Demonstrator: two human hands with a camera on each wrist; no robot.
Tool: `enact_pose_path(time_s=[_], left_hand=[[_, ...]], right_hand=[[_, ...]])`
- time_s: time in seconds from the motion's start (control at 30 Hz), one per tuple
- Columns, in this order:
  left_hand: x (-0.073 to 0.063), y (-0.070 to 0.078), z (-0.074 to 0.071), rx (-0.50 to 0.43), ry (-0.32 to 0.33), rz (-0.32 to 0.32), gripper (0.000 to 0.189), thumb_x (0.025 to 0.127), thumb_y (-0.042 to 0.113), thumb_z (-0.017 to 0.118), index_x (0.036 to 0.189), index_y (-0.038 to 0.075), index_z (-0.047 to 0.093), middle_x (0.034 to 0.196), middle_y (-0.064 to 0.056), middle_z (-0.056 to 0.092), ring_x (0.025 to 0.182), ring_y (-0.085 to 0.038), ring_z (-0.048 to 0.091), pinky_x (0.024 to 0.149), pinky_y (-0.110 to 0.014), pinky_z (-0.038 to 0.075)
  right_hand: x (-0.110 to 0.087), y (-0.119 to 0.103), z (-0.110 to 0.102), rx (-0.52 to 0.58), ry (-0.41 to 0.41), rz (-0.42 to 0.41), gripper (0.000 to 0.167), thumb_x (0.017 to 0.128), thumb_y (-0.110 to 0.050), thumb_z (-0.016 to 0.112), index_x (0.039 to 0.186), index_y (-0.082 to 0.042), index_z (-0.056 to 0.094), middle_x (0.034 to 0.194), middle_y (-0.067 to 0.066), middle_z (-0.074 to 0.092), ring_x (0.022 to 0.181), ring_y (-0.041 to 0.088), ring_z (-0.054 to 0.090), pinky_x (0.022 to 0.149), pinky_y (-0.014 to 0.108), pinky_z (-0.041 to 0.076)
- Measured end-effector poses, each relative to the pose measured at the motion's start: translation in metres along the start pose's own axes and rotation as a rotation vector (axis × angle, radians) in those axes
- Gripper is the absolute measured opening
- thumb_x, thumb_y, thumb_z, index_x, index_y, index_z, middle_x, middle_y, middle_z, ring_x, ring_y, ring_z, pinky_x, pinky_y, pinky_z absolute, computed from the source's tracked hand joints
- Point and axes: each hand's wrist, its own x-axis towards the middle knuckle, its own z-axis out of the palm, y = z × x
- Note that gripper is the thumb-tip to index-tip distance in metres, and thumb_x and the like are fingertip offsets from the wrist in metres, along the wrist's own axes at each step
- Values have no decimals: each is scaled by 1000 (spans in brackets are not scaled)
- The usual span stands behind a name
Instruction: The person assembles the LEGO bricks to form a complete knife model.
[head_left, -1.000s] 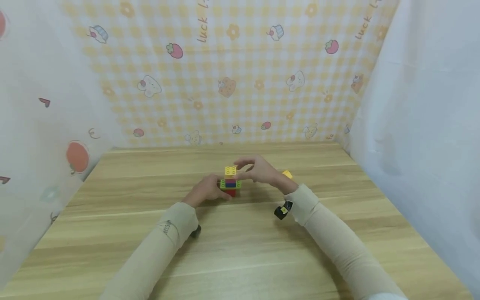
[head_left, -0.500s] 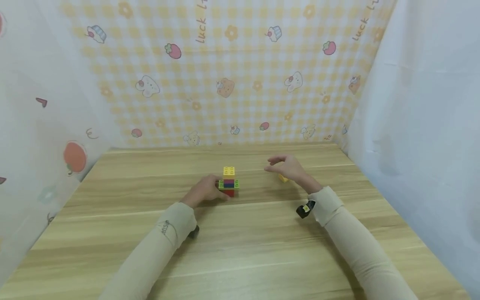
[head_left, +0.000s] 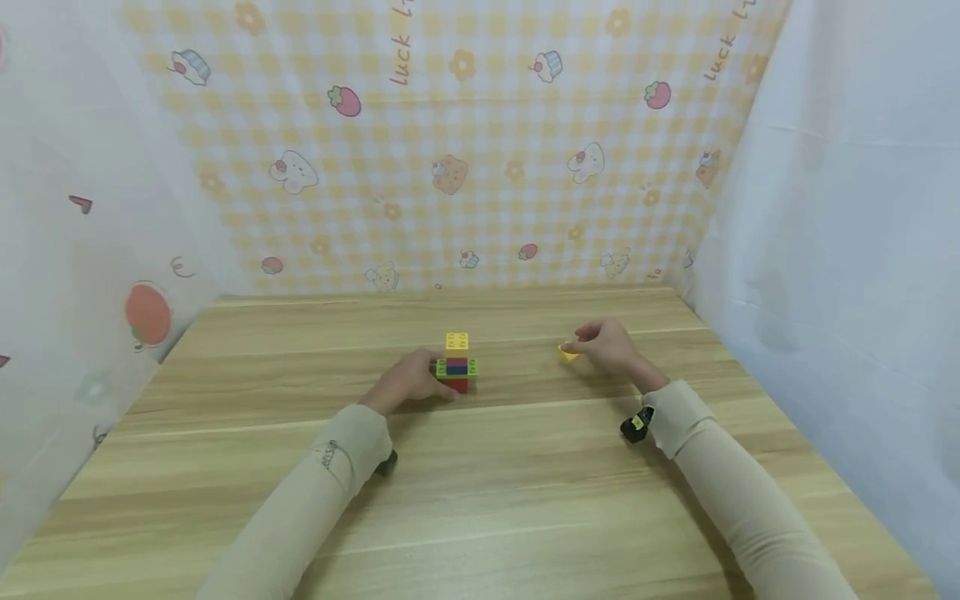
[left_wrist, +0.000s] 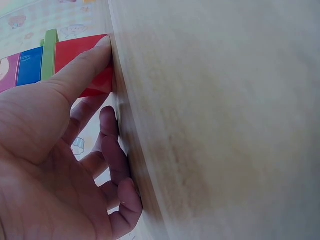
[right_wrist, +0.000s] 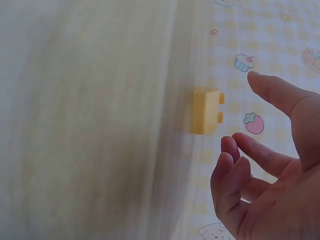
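Note:
A small tower of toy building bricks stands upright on the table in the head view. Its yellow brick (head_left: 457, 342) is uppermost, above magenta and blue (left_wrist: 31, 65) layers, a wider lime-green plate (left_wrist: 49, 52) and a red brick (left_wrist: 67, 51) at the base. My left hand (head_left: 405, 382) grips that red base, thumb on its near face and the index finger partly hidden behind. Over to the right, my right hand (head_left: 609, 346) hovers by a loose yellow brick (right_wrist: 204, 111). Thumb and index finger are apart in the right wrist view, with the brick beyond their tips.
Beneath everything lies a wood-grain table (head_left: 480, 500). A yellow checked cloth (head_left: 480, 167) hangs along its back edge, with pale cloths at the left and right (head_left: 840, 208) sides. Each wrist carries a black camera (head_left: 636, 425).
My right hand has left the yellow brick on the tower's top and travelled right to the loose yellow brick. The left hand has kept its grip on the tower's base.

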Motion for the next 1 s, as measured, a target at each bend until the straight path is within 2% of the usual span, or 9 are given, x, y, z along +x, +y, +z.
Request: enact_pose_path(time_s=[0.3,0.63,0.83,1.0], left_hand=[[2,-1,1,-6,7,16,58,75,29,88,126,14,66,130,-11,64,127,-36,52,109,-56,35],[3,-5,2,-16,9,5,57,74,29,89,124,14,67,128,-10,65,126,-35,53,110,-55,35],[1,-2,0,-15,4,8,57,74,29,88,125,14,67,128,-11,65,126,-35,53,109,-56,35],[1,-2,-1,-8,1,9,58,74,30,88,125,14,67,127,-10,65,125,-35,53,109,-55,36]], right_hand=[[3,3,4,-67,-6,9,58,82,-36,81,120,5,64,122,23,64,112,37,59,95,48,50],[6,-1,9,-86,-22,12,55,82,-30,82,118,7,65,117,22,66,104,33,61,89,42,51],[8,0,11,-125,-19,-2,48,81,-25,82,114,6,65,112,21,66,100,31,61,84,40,52],[8,-3,13,-123,-31,-26,44,84,-23,79,115,5,66,114,20,66,102,31,60,86,41,51]])
